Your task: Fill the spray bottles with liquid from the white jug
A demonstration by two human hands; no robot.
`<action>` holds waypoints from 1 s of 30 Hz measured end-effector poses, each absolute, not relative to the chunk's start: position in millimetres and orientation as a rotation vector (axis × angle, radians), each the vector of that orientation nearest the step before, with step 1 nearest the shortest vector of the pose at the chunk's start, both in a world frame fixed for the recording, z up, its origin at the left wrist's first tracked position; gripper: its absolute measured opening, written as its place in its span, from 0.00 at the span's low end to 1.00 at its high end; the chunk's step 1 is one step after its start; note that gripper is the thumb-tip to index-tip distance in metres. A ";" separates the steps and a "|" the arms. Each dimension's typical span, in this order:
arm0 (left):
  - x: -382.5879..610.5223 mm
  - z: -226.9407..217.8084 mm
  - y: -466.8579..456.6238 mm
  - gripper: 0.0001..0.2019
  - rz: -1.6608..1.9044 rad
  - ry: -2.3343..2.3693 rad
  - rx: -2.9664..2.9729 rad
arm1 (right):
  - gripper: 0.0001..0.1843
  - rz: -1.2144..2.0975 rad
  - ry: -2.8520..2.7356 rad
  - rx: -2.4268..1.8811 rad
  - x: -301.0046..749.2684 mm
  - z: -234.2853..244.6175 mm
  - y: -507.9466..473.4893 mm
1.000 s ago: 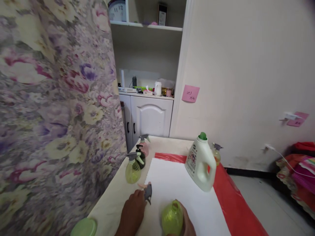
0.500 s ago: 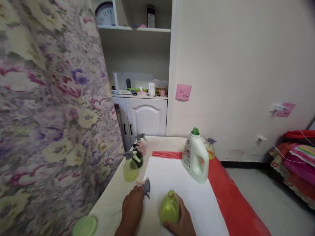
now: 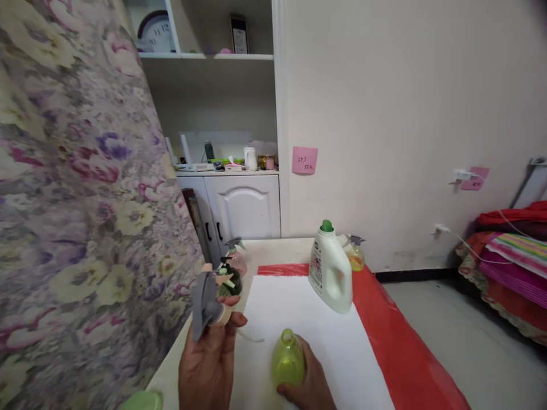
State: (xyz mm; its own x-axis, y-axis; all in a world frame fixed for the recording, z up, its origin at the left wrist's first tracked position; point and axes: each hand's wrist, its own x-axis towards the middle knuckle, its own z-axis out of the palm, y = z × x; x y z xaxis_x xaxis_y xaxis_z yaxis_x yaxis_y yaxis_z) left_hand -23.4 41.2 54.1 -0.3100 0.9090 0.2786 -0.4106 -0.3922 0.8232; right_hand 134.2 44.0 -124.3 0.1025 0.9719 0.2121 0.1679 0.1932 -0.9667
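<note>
My left hand (image 3: 207,364) is raised above the table and grips a grey spray-trigger head (image 3: 205,302) with a thin tube hanging from it. My right hand (image 3: 310,384) is wrapped round a small yellow-green bottle (image 3: 288,359) with an open neck, standing on a white sheet (image 3: 299,319). Behind the lifted trigger stand several small spray bottles (image 3: 233,265). A white detergent jug (image 3: 331,273) with a green cap stands at the sheet's far edge, and a small amber spray bottle (image 3: 354,253) is behind it.
A red cloth (image 3: 384,330) covers the table's right side. A green lid (image 3: 143,401) lies at the near left. A flowered curtain (image 3: 77,171) hangs close on the left. A white cupboard (image 3: 241,205) with shelves stands behind, bedding (image 3: 513,256) at right.
My left hand has lifted the grey trigger head off the table and up toward me. My right hand has stood the green bottle more upright. The view has swung to the left.
</note>
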 end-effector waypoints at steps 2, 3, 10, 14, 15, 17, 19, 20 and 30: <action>-15.0 57.7 40.4 0.16 1.866 0.730 0.822 | 0.48 0.910 -1.310 -1.232 134.1 -123.5 44.8; -11.4 56.9 41.0 0.16 1.859 0.723 0.800 | 0.48 0.921 -1.304 -1.240 134.1 -122.7 45.0; 7.3 50.8 46.0 0.14 1.804 0.671 0.820 | 0.49 0.943 -1.324 -1.196 134.2 -121.8 44.4; 16.6 47.5 48.6 0.14 1.725 0.684 0.882 | 0.48 0.932 -1.321 -1.195 133.4 -123.8 44.5; 18.5 44.1 50.2 0.14 1.701 0.706 0.910 | 0.48 0.930 -1.321 -1.195 133.1 -124.0 44.8; 21.2 34.5 54.3 0.14 1.655 0.788 0.978 | 0.48 0.932 -1.314 -1.215 132.5 -124.0 45.6; 22.1 23.1 58.7 0.14 1.586 0.878 1.058 | 0.49 0.935 -1.312 -1.229 132.0 -123.3 46.2; 21.9 17.7 60.6 0.15 1.533 0.903 1.101 | 0.49 0.935 -1.313 -1.226 131.9 -122.7 46.4; 11.5 -12.3 71.1 0.14 1.177 0.979 1.405 | 0.48 0.917 -1.319 -1.144 134.5 -110.8 44.5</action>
State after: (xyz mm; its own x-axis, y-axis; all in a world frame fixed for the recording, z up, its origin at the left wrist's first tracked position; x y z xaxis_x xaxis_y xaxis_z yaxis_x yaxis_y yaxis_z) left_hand 11.5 71.1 -12.3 0.1937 0.9684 0.1574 -0.0223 -0.1560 0.9875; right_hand 134.5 44.5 -110.8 0.0777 0.9675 0.2406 0.1113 0.2314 -0.9665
